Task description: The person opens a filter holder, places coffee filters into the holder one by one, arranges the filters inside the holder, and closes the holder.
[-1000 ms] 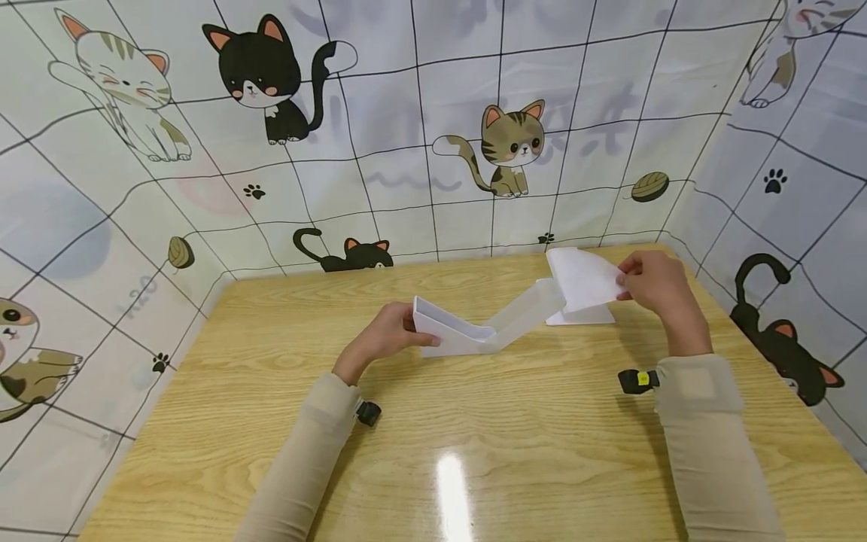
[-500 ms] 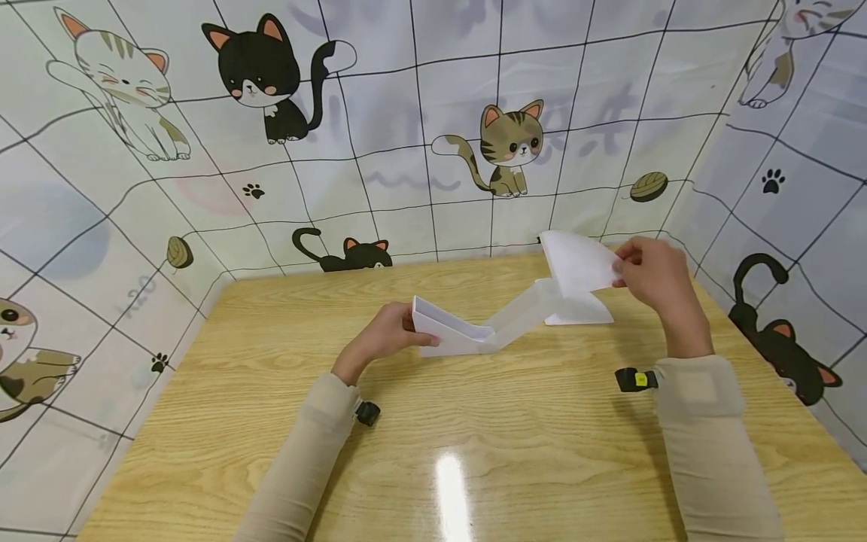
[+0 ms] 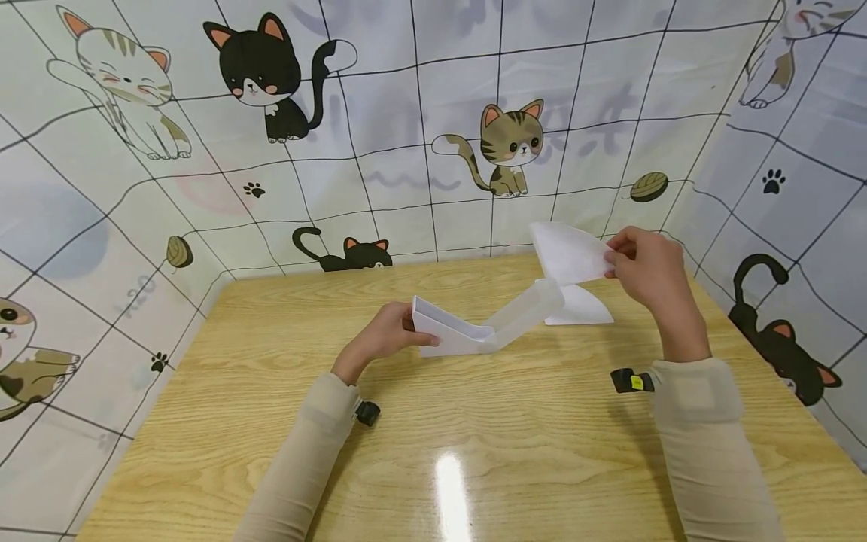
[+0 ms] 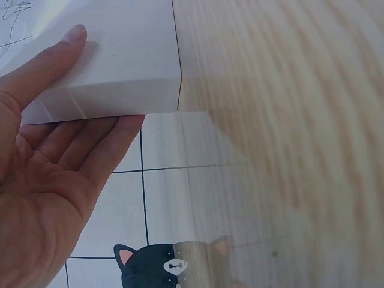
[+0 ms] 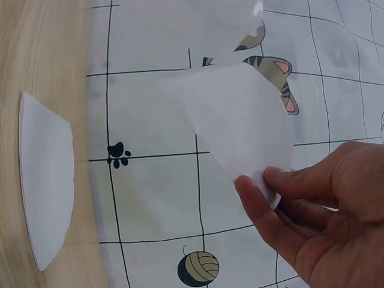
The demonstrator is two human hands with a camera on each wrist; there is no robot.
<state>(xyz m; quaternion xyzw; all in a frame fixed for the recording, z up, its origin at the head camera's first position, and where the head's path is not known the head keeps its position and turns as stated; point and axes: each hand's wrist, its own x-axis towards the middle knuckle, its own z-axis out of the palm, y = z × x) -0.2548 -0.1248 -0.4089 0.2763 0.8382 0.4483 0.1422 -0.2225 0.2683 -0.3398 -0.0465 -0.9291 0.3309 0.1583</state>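
My left hand (image 3: pixel 387 331) grips the left end of a white box (image 3: pixel 452 346) with its thumb on the near side. In the left wrist view, the thumb lies on one face of the box (image 4: pixel 126 48) and the fingers are behind its edge. A translucent lid (image 3: pixel 527 312) slants up to the right from the box, swung open. My right hand (image 3: pixel 646 263) pinches the edge of a white fan-shaped paper (image 3: pixel 571 254), held up above the table. A second white fan-shaped paper (image 3: pixel 581 307) lies below it on the table, just right of the lid.
The wood-grain table (image 3: pixel 406 429) reaches back to a cloth (image 3: pixel 379 181) printed with cats and grid lines. The cloth also stands along both sides. Small black cameras sit at both wrists.
My right hand has risen and drifted slightly left, lifting the pinched paper away from the one on the table. The left hand and the box have stayed put.
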